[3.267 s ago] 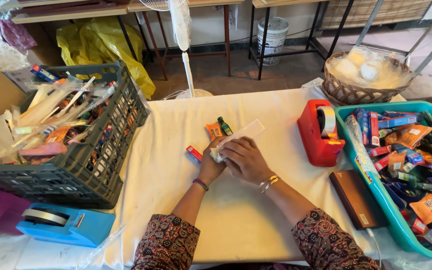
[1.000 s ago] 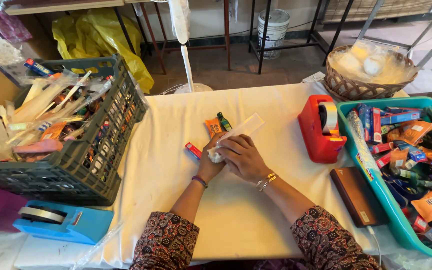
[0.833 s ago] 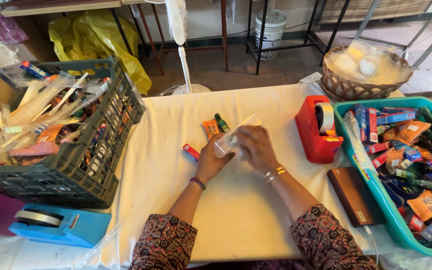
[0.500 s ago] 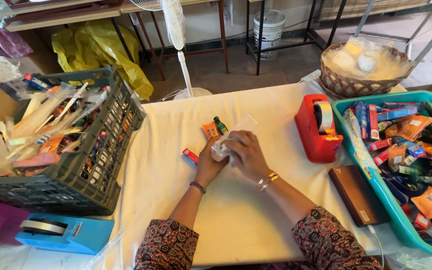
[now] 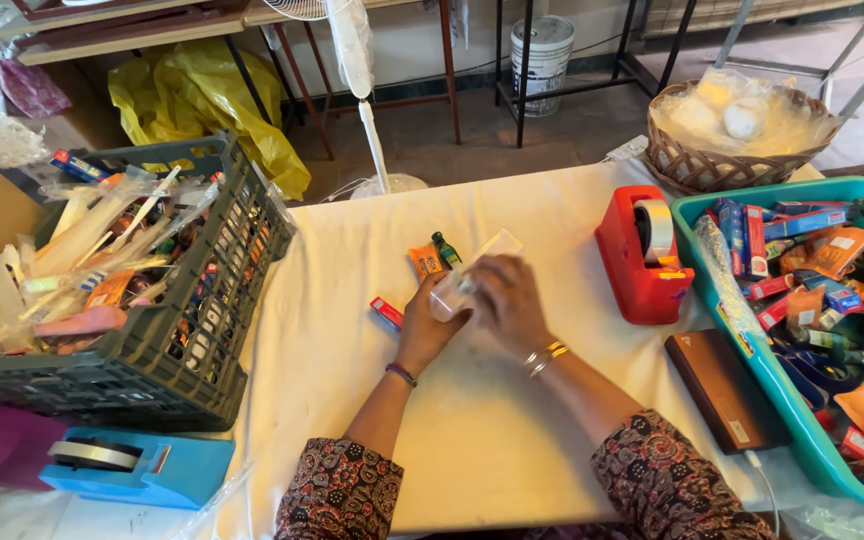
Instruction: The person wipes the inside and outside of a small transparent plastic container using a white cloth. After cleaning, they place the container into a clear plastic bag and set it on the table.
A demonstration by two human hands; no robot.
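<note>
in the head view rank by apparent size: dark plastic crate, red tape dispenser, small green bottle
1. Dark grey plastic crate, by far the largest.
2. Red tape dispenser.
3. Small green bottle, smallest.

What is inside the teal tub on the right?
The teal tub holds a heap of small packets, orange, blue and red, with some dark tubes. Whatever lies lower down is covered by the top layer, and the frame edge cuts off the tub's right side.

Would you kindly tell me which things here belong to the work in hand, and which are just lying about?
In hand:
clear pouch, held by left hand and right hand
orange sachet, green bottle and red packet beside them

Lying about:
red tape dispenser
blue tape dispenser
black crate
teal tub
wicker basket
brown box
</note>
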